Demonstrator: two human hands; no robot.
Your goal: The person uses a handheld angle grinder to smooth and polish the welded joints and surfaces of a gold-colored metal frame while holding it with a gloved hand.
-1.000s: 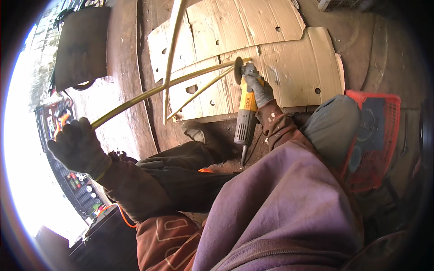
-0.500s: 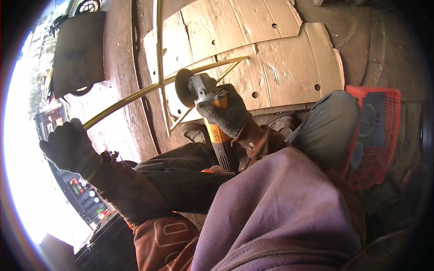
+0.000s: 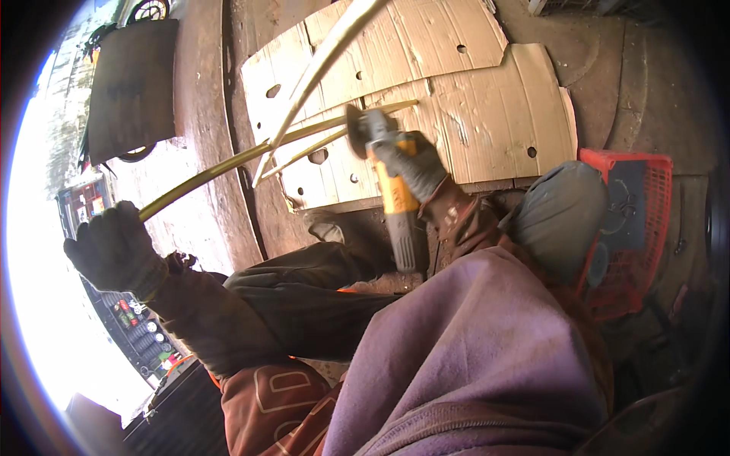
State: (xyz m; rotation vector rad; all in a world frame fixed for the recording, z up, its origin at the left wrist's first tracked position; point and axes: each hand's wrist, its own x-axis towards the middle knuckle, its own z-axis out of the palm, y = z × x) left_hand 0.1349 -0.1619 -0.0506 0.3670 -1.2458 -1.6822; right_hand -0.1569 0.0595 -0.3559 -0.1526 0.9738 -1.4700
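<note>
My gloved left hand (image 3: 114,249) is closed round the near left end of a brass-coloured metal frame (image 3: 205,175) made of joined bars. One pale bar (image 3: 323,72) of it rises toward the top, crossing the long bar and smeared by motion. In my gloved right hand (image 3: 414,163) is a yellow and grey angle grinder (image 3: 397,201), gripped near its head with the body hanging down toward my legs. Its dark disc (image 3: 354,131) stands at the long bar, right of the crossing; whether it touches cannot be made out.
Flattened cardboard sheets (image 3: 487,114) with holes lie under the frame. A red plastic crate (image 3: 627,296) stands right of my bent knee (image 3: 559,213). A dark panel (image 3: 133,91) with wheels by it is at the upper left, beside bright daylight.
My right hand has moved the grinder up and to the right along the long bar. The frame has turned, its cross bar now slanting to the right. My left hand keeps its hold.
</note>
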